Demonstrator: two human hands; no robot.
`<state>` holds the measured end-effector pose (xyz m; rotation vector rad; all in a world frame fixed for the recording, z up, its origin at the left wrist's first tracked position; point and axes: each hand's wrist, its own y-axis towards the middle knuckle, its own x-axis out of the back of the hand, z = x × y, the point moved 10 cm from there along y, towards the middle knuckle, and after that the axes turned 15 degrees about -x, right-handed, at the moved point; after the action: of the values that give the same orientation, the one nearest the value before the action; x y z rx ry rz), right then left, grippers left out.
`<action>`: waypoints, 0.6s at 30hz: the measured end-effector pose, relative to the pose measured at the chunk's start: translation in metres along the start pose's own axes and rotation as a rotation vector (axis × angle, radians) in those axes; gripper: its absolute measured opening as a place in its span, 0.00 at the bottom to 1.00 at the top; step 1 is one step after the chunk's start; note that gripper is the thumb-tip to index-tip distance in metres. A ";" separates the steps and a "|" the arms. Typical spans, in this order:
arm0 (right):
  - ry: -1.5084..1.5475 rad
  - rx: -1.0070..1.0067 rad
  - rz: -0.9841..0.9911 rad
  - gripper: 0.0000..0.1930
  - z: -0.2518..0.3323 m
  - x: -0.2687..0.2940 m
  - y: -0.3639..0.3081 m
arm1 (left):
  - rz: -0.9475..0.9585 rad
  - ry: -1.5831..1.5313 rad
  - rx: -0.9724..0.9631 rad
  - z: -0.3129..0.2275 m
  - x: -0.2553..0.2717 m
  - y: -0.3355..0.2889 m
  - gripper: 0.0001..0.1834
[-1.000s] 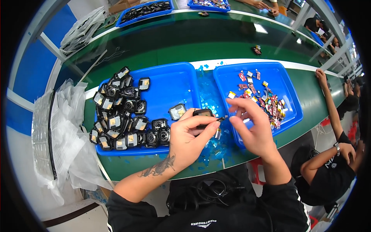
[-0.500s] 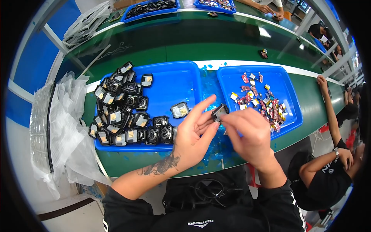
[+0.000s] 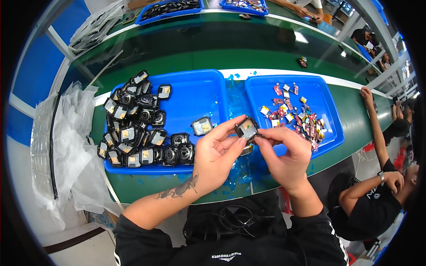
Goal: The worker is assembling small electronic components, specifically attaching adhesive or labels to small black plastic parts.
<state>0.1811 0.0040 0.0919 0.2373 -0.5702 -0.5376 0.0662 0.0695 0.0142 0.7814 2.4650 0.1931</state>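
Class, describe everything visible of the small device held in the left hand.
The small device is squarish, round-cornered: a black, hard-looking rim around a grey panel bearing a coloured patch. It is tilted, panel toward the viewer, raised over the gap between the blue trays. The left hand holds its left side; the right hand has fingertips at its lower right edge, their grip unclear.

Black shirt [image 3: 275, 252], white-striped sleeves [image 3: 313, 232], tattooed left forearm [image 3: 163, 200]

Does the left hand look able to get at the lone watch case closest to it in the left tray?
Probably not without letting go: the left hand holds a black watch case. Otherwise the way looks free: the lone watch case lies close by, apart from the pile, uncovered.
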 end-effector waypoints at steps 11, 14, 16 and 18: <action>0.009 0.045 0.068 0.08 0.008 -0.009 0.002 | 0.051 -0.010 -0.021 -0.002 -0.008 -0.002 0.24; -0.004 -0.003 0.091 0.09 0.006 -0.005 0.002 | 0.020 -0.046 0.026 0.002 -0.005 0.000 0.24; 0.016 -0.102 0.097 0.09 0.002 -0.006 0.001 | 0.037 -0.044 0.011 0.001 -0.005 0.000 0.24; 0.036 -0.201 0.101 0.09 -0.004 -0.004 0.002 | 0.056 -0.041 -0.003 0.000 -0.006 0.000 0.24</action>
<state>0.1813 0.0078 0.0881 0.0270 -0.4862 -0.4876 0.0705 0.0660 0.0175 0.8454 2.4059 0.1988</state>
